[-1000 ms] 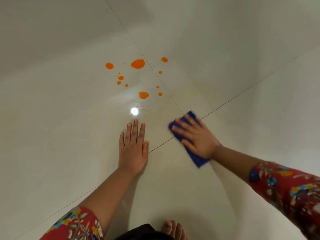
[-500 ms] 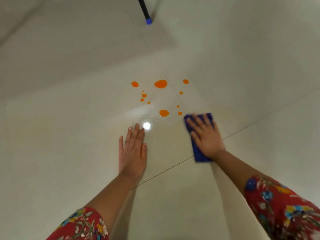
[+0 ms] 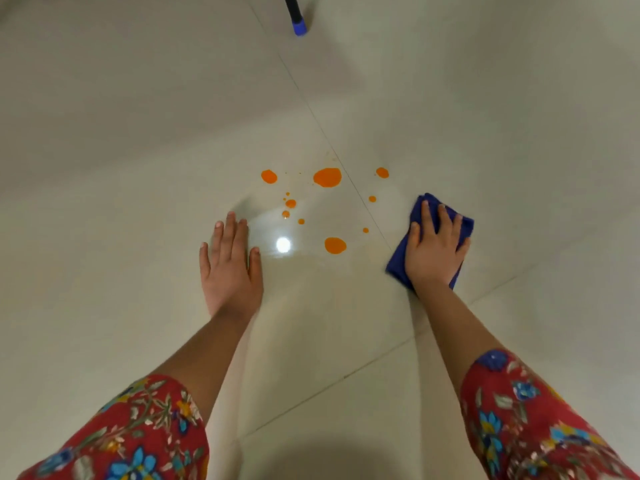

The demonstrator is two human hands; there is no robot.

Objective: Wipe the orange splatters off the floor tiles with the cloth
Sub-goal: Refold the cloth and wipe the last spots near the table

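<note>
**A:** Where is there room to move?
**B:** The shiny pale floor tiles (image 3: pixel 131 133) lie wide open round the orange splatters (image 3: pixel 327 177). One thin tile line (image 3: pixel 308 105) cuts through them.
**A:** Anything near?
**B:** A dark pole with a blue tip (image 3: pixel 298 24), far off at 12 o'clock.
**A:** Count!
**B:** Four big blobs, about six dots. Two flat hands: the right hand (image 3: pixel 434 252) presses the folded blue cloth (image 3: pixel 462 225) at 3 o'clock, and the left hand (image 3: pixel 230 271) rests on tile at 8 o'clock.

Orange splatters (image 3: pixel 327 177), a few larger blobs and several small dots, lie scattered on the glossy pale floor tiles (image 3: pixel 138 168), straddling a grout line. The folded dark blue cloth (image 3: pixel 398 259) lies flat just right of them, touching none, under the spread right hand (image 3: pixel 433 251).
</note>
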